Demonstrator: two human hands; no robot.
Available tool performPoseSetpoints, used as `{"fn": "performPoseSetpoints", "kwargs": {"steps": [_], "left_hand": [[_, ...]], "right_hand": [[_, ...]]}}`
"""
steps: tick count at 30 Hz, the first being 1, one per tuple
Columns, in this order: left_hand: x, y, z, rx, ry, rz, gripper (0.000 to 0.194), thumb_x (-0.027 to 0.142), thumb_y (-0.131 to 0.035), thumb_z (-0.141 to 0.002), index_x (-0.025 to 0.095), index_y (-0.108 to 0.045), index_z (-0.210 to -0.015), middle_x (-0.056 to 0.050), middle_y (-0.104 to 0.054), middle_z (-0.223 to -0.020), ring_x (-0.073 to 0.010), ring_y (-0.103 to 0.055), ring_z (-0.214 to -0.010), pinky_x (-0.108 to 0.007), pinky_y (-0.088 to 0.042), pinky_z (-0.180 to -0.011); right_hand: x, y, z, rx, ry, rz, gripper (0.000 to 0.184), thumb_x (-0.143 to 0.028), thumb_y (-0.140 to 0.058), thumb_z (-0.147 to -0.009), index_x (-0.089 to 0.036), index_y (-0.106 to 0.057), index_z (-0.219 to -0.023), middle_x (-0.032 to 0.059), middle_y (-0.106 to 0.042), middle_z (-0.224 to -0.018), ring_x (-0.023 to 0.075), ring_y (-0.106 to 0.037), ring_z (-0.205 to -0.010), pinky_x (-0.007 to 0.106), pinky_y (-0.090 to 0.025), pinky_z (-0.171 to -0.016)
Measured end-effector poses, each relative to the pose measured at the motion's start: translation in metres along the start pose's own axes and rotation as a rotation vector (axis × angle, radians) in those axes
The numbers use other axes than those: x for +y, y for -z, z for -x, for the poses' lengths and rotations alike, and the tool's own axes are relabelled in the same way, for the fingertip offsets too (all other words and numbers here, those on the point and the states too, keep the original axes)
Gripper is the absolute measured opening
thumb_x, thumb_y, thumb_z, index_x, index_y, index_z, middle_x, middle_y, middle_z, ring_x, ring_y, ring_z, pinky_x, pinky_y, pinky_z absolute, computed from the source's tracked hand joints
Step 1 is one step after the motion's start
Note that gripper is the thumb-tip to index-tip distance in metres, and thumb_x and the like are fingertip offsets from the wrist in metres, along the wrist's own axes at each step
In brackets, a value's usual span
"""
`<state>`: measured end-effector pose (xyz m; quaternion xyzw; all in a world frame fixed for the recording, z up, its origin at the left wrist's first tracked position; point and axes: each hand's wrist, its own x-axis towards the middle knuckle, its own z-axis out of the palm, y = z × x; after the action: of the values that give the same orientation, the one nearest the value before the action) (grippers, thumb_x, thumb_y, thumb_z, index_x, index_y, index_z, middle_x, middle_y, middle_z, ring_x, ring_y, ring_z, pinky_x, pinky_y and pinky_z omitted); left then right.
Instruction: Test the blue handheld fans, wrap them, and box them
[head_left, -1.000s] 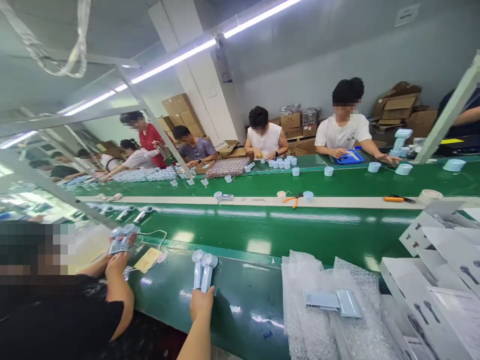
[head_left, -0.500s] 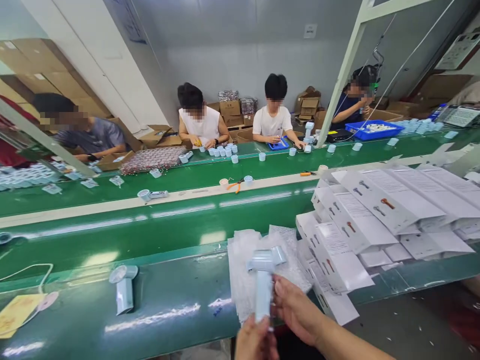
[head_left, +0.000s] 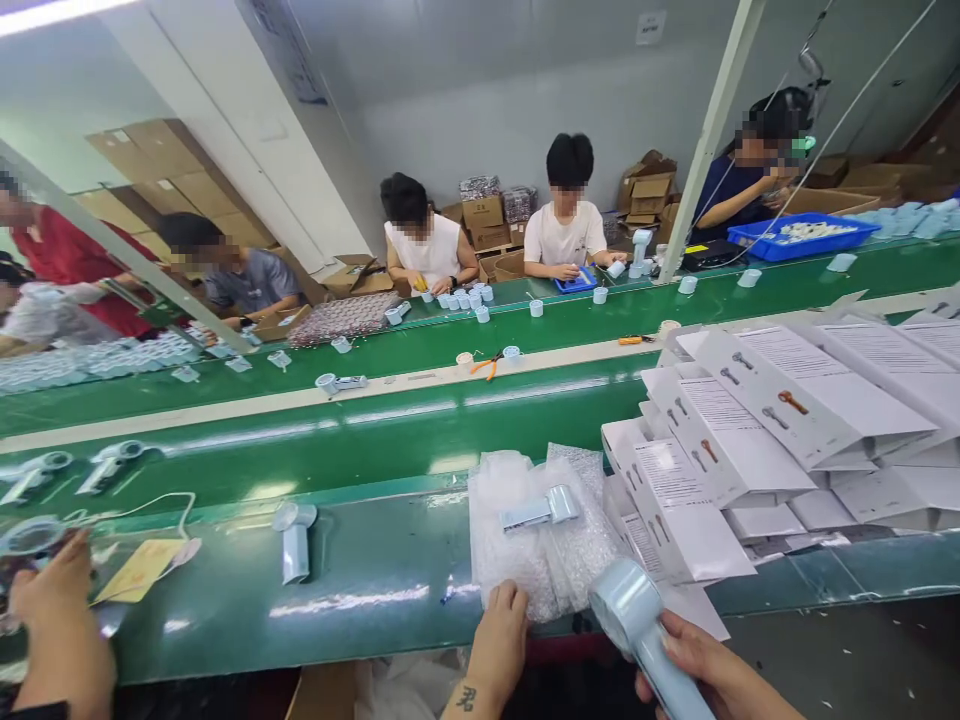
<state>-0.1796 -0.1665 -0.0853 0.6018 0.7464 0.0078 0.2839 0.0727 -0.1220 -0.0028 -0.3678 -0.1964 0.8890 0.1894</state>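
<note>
My right hand [head_left: 705,665] is clamped on a pale blue fan [head_left: 637,625], near right, off the table edge. My left hand [head_left: 499,640] rests fingers-down on the bubble bags [head_left: 525,540] just left. Another fan [head_left: 294,540] lies farther left.

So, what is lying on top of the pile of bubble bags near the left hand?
On the bubble bags lies one pale blue handheld fan, on its side. The left hand touches the pile's front edge. Whatever lies beneath the bags is covered.
</note>
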Motion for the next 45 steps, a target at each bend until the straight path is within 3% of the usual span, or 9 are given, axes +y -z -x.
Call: {"fn": "performPoseSetpoints", "kwargs": {"steps": [7, 12, 16, 21, 25, 29, 36, 39, 45], "left_hand": [[-0.024, 0.042, 0.003, -0.02, -0.148, -0.008, 0.021, 0.008, -0.042, -0.081, 0.021, -0.059, -0.076, -0.004, -0.065, -0.087, -0.0186, -0.059, -0.09, -0.026, -0.043, -0.081], [-0.047, 0.09, 0.024, 0.153, -0.044, 0.013, 0.023, 0.004, -0.04, -0.072, 0.02, -0.055, -0.076, -0.007, -0.061, -0.085, -0.0219, -0.057, -0.088, -0.032, -0.043, -0.08], [-0.067, 0.1, 0.067, 0.338, 0.15, 0.241, 0.022, 0.014, -0.038, -0.077, 0.02, -0.059, -0.08, -0.002, -0.061, -0.074, -0.0187, -0.057, -0.069, -0.029, -0.047, -0.066], [-0.039, 0.063, 0.093, 0.761, 0.528, 1.191, 0.029, 0.045, -0.067, -0.064, 0.018, -0.061, -0.069, 0.001, -0.061, -0.066, -0.0166, -0.056, -0.06, -0.027, -0.049, -0.056], [0.019, 0.037, 0.069, 0.641, 0.382, 1.43, 0.021, 0.033, -0.071, -0.06, 0.016, -0.059, -0.059, 0.003, -0.055, -0.054, -0.0128, -0.05, -0.054, -0.022, -0.043, -0.051], [0.047, 0.038, 0.063, 0.478, 0.16, 1.425, 0.011, 0.024, -0.07, -0.06, 0.015, -0.066, -0.065, 0.001, -0.062, -0.058, -0.0132, -0.053, -0.058, -0.022, -0.042, -0.055], [0.046, 0.058, 0.077, 0.515, 0.392, 1.841, 0.029, 0.027, -0.077, -0.05, 0.018, -0.05, -0.055, 0.004, -0.057, -0.053, -0.0115, -0.053, -0.051, -0.023, -0.044, -0.052], [0.052, 0.062, 0.077, 0.621, 0.237, 1.638, 0.024, 0.033, -0.072, -0.063, 0.019, -0.054, -0.066, 0.003, -0.059, -0.062, -0.0125, -0.055, -0.059, -0.024, -0.046, -0.059], [0.045, 0.062, 0.082, 0.763, -0.236, 0.569, 0.016, 0.017, -0.048, -0.086, 0.019, -0.063, -0.09, -0.005, -0.067, -0.079, -0.0188, -0.062, -0.075, -0.031, -0.051, -0.071]], "right_hand": [[0.013, -0.023, -0.12, 0.074, 0.016, 0.113, 0.038, -0.047, -0.072, -0.065, -0.021, -0.055, -0.087, -0.0049, -0.057, -0.061, 0.0117, -0.053, -0.053, 0.026, -0.045, -0.056], [0.023, -0.013, -0.152, 0.103, 0.099, 0.187, 0.045, -0.047, -0.076, -0.057, -0.021, -0.053, -0.086, -0.009, -0.052, -0.057, 0.0091, -0.046, -0.049, 0.022, -0.036, -0.052], [0.023, -0.01, -0.148, 0.088, 0.108, 0.209, 0.045, -0.047, -0.076, -0.059, -0.021, -0.054, -0.089, -0.0083, -0.054, -0.06, 0.0092, -0.046, -0.05, 0.023, -0.035, -0.052], [0.003, -0.028, -0.105, -0.037, 0.062, 0.176, 0.04, -0.046, -0.07, -0.071, -0.02, -0.053, -0.096, -0.0015, -0.062, -0.073, 0.0122, -0.058, -0.062, 0.025, -0.045, -0.059], [-0.011, -0.051, -0.062, -0.362, -0.151, 0.193, 0.066, -0.037, -0.076, -0.064, -0.019, -0.043, -0.119, 0.0085, -0.066, -0.091, 0.0201, -0.067, -0.07, 0.026, -0.051, -0.05], [-0.01, -0.058, -0.059, -0.424, -0.336, 0.213, 0.073, -0.031, -0.077, -0.059, -0.02, -0.04, -0.121, 0.0073, -0.067, -0.087, 0.0185, -0.067, -0.062, 0.021, -0.05, -0.042], [-0.012, -0.043, -0.059, -0.397, -0.28, 0.236, 0.046, -0.029, -0.068, -0.067, -0.014, -0.05, -0.107, 0.0086, -0.065, -0.087, 0.0184, -0.067, -0.062, 0.022, -0.052, -0.04], [-0.013, -0.043, -0.048, -0.293, -0.219, 0.252, 0.037, -0.031, -0.064, -0.072, -0.016, -0.049, -0.102, 0.007, -0.065, -0.084, 0.0175, -0.066, -0.061, 0.021, -0.051, -0.038], [-0.021, -0.048, -0.038, -0.174, -0.151, 0.304, 0.055, -0.031, -0.067, -0.071, -0.024, -0.04, -0.118, 0.0068, -0.061, -0.1, 0.0177, -0.067, -0.059, 0.021, -0.048, -0.038]]}}
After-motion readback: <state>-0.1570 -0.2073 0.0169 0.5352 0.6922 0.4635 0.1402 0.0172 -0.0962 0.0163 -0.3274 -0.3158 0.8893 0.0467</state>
